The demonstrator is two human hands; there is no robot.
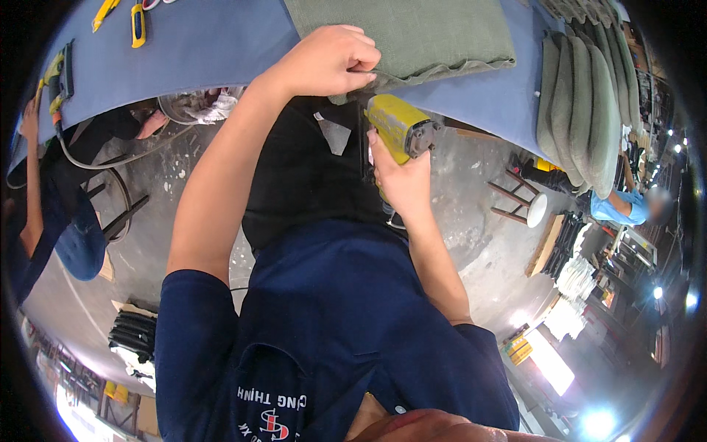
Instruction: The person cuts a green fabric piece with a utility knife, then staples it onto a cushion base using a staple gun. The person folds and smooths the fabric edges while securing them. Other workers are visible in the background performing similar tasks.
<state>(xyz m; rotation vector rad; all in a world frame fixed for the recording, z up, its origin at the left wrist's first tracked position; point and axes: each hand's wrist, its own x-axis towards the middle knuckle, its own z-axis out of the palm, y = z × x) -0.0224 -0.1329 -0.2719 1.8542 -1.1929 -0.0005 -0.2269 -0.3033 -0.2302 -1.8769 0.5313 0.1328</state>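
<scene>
A green fabric-covered panel (pixel 434 37) lies at the table's near edge, its loose cloth rim wavy along the front. My left hand (pixel 331 62) is closed at the panel's near left corner, fingers curled and thumb pressed on the cloth edge. Just below that corner, my right hand (pixel 403 177) is wrapped round the handle of a yellow staple gun (pixel 394 121). The tool's dark nose side points left, close under the cloth edge. Whether the nose touches the fabric I cannot tell.
The blue-covered table (pixel 221 51) carries a yellow-handled cutter (pixel 138 26) and another staple gun (pixel 57 81) with a hose. Green padded panels (pixel 582 103) stack at the right. A stool (pixel 519 200) stands beyond. A co-worker (pixel 48 214) is at left, another person (pixel 622 206) far right.
</scene>
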